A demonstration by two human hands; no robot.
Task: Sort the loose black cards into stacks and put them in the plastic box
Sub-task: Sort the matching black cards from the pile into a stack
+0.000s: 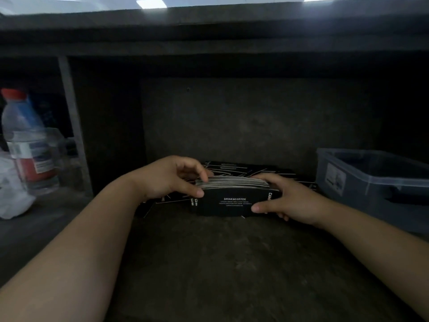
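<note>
A stack of black cards (232, 202) stands on edge on the dark table, its front card printed "DRINK&COFFEE" in white. My left hand (171, 177) grips the stack's left end, thumb in front and fingers over the top edge. My right hand (287, 198) holds the right end, with the thumb on the front card. More loose black cards (243, 168) with white line patterns lie flat behind and beside the stack. The grey plastic box (362, 182) sits at the right, its opening facing up; its inside is dim.
A plastic bottle (25, 140) with a red cap stands at the far left, next to crumpled white plastic (11, 196). A grey upright post (72, 117) rises behind it. A dark wall and shelf close off the back.
</note>
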